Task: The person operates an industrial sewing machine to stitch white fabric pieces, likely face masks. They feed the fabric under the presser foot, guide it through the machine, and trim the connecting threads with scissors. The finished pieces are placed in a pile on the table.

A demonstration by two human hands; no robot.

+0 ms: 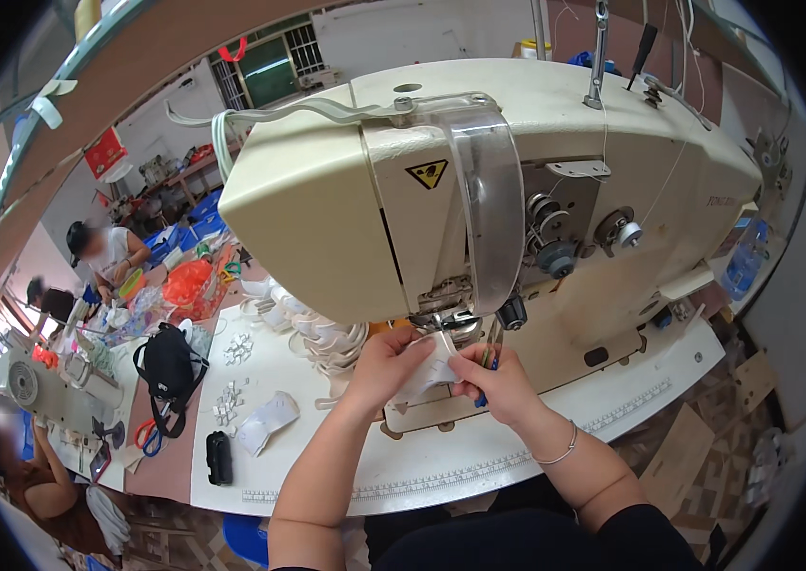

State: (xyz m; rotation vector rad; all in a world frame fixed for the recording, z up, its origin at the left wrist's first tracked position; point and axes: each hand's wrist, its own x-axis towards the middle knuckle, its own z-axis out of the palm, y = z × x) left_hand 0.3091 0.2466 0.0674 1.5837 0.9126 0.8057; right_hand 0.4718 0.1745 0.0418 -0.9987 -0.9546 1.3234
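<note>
A pale white fabric piece (430,371) is pinched between the thumb and fingers of my left hand (386,366), just in front of the needle area of a large cream sewing machine (313,205). From the other side, my right hand (503,385) grips the edge of the same piece. A slim tool with blue handles (482,398), which looks like thread snips, is tucked in my right hand with its metal tips pointing up. Under the machine head, the presser foot (451,322) is close to my fingertips. My fingers partly hide the piece.
Stacked white curved pieces (325,335) lie left of the machine head. Small white tabs (229,404), a folded white bundle (268,422) and a black case (219,459) rest on the white table. A black bag (171,366) and scissors (149,436) lie farther left, near other people working.
</note>
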